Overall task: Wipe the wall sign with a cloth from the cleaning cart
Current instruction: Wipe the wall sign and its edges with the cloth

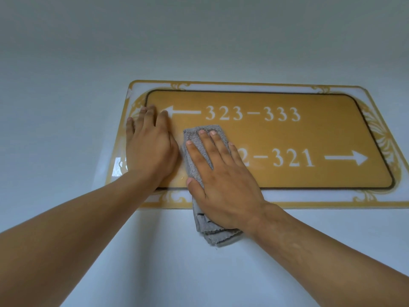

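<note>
No bins or boxes to talk about here, it's just a pale wall (66, 63) with the sign (276, 134) stuck on it, a gold panel inside a clear plate with a fancy gold border. The panel reads 323-333 with an arrow pointing left on top, and below that something ending in 2-321 with an arrow pointing right, the first part hidden under the hand. The folded grey cloth (194, 149) sits on the lower left part of the gold panel and hangs down past the sign's bottom edge onto the wall. The right hand (223, 180) lies flat on top of it, fingers straight and a little spread, pressing the cloth against the sign, so the cloth is directly under the palm and sticks out past the fingertips and below the wrist. The left hand (150, 149) is just beside it, flat on the sign's left end, fingers straight and close together, touching only the sign.
</note>
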Motion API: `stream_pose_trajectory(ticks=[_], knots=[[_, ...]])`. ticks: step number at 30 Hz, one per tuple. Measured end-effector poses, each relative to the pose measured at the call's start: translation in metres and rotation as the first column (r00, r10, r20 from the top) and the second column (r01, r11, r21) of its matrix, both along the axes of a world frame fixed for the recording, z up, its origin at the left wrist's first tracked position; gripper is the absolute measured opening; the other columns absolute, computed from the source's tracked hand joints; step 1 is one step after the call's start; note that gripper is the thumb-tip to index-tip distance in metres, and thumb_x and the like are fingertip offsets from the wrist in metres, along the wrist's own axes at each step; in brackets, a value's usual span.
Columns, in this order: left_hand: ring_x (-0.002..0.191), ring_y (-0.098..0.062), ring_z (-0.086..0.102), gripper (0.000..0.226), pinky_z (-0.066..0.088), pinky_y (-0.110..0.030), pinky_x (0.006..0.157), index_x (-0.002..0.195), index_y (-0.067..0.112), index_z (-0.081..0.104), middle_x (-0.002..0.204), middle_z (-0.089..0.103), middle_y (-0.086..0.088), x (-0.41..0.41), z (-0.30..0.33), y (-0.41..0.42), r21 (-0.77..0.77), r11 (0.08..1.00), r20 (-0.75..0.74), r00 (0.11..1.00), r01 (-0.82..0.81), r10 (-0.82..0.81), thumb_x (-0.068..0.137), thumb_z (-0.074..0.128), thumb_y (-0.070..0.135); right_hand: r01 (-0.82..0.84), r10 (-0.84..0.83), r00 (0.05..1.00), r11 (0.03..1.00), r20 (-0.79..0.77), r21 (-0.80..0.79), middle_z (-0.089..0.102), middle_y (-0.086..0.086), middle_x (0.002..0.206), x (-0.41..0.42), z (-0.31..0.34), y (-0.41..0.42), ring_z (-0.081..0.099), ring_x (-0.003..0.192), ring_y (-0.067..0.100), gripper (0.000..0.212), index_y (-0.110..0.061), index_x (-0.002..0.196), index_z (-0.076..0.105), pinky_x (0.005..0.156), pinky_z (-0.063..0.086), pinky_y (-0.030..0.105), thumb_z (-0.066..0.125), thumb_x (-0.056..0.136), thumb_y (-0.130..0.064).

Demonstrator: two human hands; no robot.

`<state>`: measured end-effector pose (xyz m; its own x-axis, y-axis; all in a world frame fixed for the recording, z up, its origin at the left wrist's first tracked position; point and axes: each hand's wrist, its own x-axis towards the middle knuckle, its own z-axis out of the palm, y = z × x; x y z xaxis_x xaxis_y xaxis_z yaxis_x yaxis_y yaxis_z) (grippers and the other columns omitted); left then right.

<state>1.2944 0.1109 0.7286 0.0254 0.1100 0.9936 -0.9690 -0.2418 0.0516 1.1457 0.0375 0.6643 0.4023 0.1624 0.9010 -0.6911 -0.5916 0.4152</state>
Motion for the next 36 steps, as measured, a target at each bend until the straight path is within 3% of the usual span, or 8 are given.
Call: stream_pose_trajectory(ticks=[11, 14, 18, 20, 26, 28, 33, 36], knots=[[0.146, -0.033, 0.029, 0.069, 0.022, -0.052, 0.118, 0.146, 0.009, 0.041, 0.157, 0.035, -0.016, 0.008, -0.002, 0.011, 0.070, 0.992, 0.085, 0.991, -0.109, 0.103, 0.086, 0.014, 0.031, -0.083, 0.076, 0.987, 0.996, 0.139, 0.041, -0.007, 0.001, 0.165, 0.027, 0.065, 0.006, -0.012, 0.150, 0.017, 0.067, -0.028, 0.157, 0.001, 0.121, -0.002, 0.045, 0.021, 0.097, -0.051], [0.144, -0.032, 0.033, 0.061, 0.026, -0.050, 0.116, 0.146, 0.011, 0.042, 0.156, 0.038, -0.015, 0.018, -0.002, 0.015, 0.090, 0.988, 0.144, 0.983, -0.128, 0.114, 0.091, 0.023, 0.029, -0.098, 0.086, 0.974, 0.994, 0.210, 0.048, -0.004, 0.002, 0.165, 0.037, 0.081, 0.009, -0.010, 0.150, 0.018, 0.068, -0.027, 0.157, 0.005, 0.121, 0.000, 0.047, 0.020, 0.095, -0.052], [0.127, -0.030, 0.046, 0.055, 0.031, -0.044, 0.106, 0.129, 0.014, 0.056, 0.145, 0.051, -0.007, 0.038, 0.010, 0.028, 0.068, 0.989, 0.226, 0.967, -0.133, 0.114, 0.089, 0.024, 0.032, -0.136, 0.123, 0.964, 0.990, 0.234, 0.038, -0.002, 0.001, 0.165, 0.044, 0.095, 0.012, -0.008, 0.151, 0.018, 0.070, -0.026, 0.157, 0.007, 0.121, 0.000, 0.047, 0.020, 0.094, -0.052], [0.122, -0.032, 0.048, 0.052, 0.032, -0.044, 0.106, 0.128, 0.014, 0.057, 0.140, 0.055, -0.008, 0.051, 0.019, 0.035, 0.010, 0.996, 0.193, 0.977, -0.094, 0.090, 0.090, 0.026, 0.032, -0.155, 0.141, 0.960, 0.987, 0.242, 0.040, -0.002, 0.001, 0.166, 0.045, 0.102, 0.012, -0.008, 0.150, 0.018, 0.070, -0.026, 0.157, 0.008, 0.121, -0.001, 0.045, 0.021, 0.093, -0.052], [0.140, -0.034, 0.036, 0.054, 0.028, -0.046, 0.117, 0.142, 0.008, 0.049, 0.152, 0.043, -0.016, 0.101, 0.034, 0.053, -0.137, 0.986, -0.055, 0.993, 0.093, -0.102, 0.092, 0.035, 0.022, -0.151, 0.136, 0.965, 0.987, 0.224, 0.053, -0.003, 0.002, 0.165, 0.053, 0.129, 0.014, -0.009, 0.150, 0.019, 0.074, -0.026, 0.157, 0.005, 0.121, -0.001, 0.046, 0.024, 0.092, -0.056], [0.137, -0.035, 0.040, 0.047, 0.032, -0.045, 0.113, 0.138, 0.007, 0.052, 0.148, 0.047, -0.017, 0.111, 0.035, 0.054, -0.143, 0.985, -0.056, 0.993, 0.093, -0.102, 0.094, 0.038, 0.014, -0.143, 0.130, 0.966, 0.989, 0.226, 0.046, -0.003, 0.002, 0.165, 0.056, 0.142, 0.015, -0.008, 0.151, 0.019, 0.076, -0.027, 0.157, 0.006, 0.121, -0.001, 0.046, 0.025, 0.091, -0.057], [0.135, -0.033, 0.042, 0.059, 0.031, -0.042, 0.112, 0.136, 0.011, 0.056, 0.147, 0.050, -0.014, 0.114, 0.039, 0.049, -0.168, 0.982, -0.023, 0.996, 0.083, -0.088, 0.085, 0.031, 0.026, -0.154, 0.139, 0.965, 0.987, 0.223, 0.048, 0.000, 0.002, 0.166, 0.066, 0.170, 0.022, -0.006, 0.151, 0.019, 0.076, -0.027, 0.157, 0.009, 0.121, 0.000, 0.045, 0.028, 0.091, -0.058], [0.136, -0.032, 0.042, 0.052, 0.030, -0.042, 0.113, 0.136, 0.010, 0.056, 0.146, 0.050, -0.014, 0.117, 0.040, 0.048, -0.178, 0.980, -0.011, 0.995, 0.092, -0.096, 0.090, 0.035, 0.022, -0.155, 0.140, 0.964, 0.987, 0.224, 0.048, 0.002, 0.003, 0.166, 0.069, 0.181, 0.025, -0.004, 0.151, 0.020, 0.077, -0.025, 0.157, 0.009, 0.121, 0.002, 0.045, 0.030, 0.091, -0.057]])
